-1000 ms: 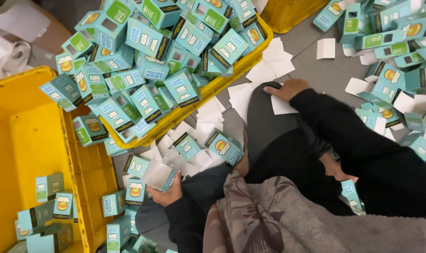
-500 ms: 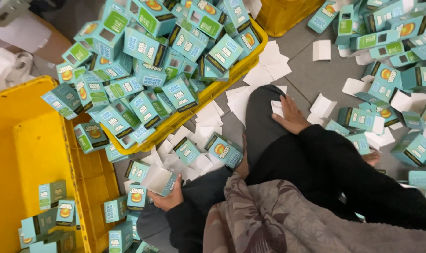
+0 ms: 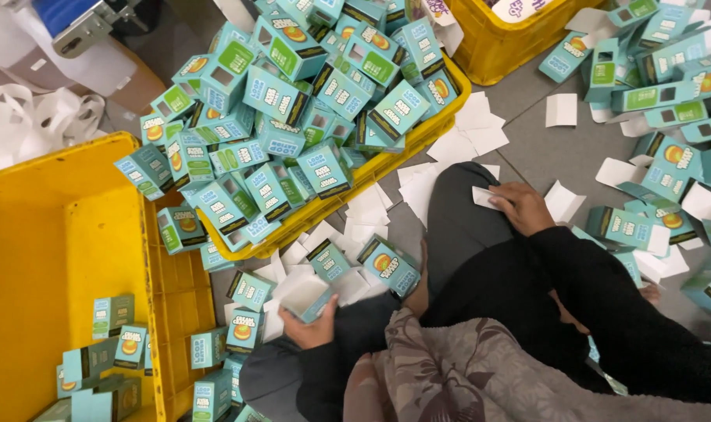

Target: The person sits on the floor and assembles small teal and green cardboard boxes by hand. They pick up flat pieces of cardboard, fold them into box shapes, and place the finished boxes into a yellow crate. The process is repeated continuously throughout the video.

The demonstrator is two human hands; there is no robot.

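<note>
A person sitting on the floor is gripping an open teal carton (image 3: 312, 301) in the left hand (image 3: 312, 328), fingers wrapped round its underside with the white inside facing up, while the right hand (image 3: 523, 207) is pinching a small white card (image 3: 487, 198) against the dark-trousered knee (image 3: 457, 219). The carton is sitting just in front of the heaped yellow crate (image 3: 336, 211), close to its near rim; the card is lying to the right of that crate, well apart from the carton, with the knee between the two hands. Done well, the work in hand would seem to call for keeping the carton's open mouth steady and upward, and for lifting a single card cleanly by its edge rather than dragging several along. More loose white cards (image 3: 465, 141) are lying scattered beside the crate's right corner, and further teal cartons (image 3: 668, 94) are piling up farther right of it. Left of the heaped crate, a second yellow bin (image 3: 51, 234) is holding only a few cartons along its lower edge, and a third yellow container (image 3: 512, 47) is standing behind the crate at the top.
</note>
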